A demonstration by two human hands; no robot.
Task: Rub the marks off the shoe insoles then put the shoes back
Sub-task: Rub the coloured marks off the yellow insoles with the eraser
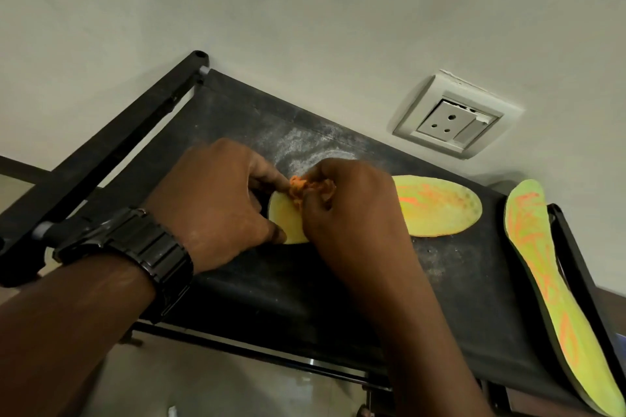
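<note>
Rubbing step: right hand (352,210) pinches an orange-stained wad (299,188) on the yellow insole (440,206), left hand (216,200) grips its cleaner end; next strokes should reach its orange-marked end.

Left hand (216,200) curled, pinching; right hand (349,203) clenched, close beside.
</note>
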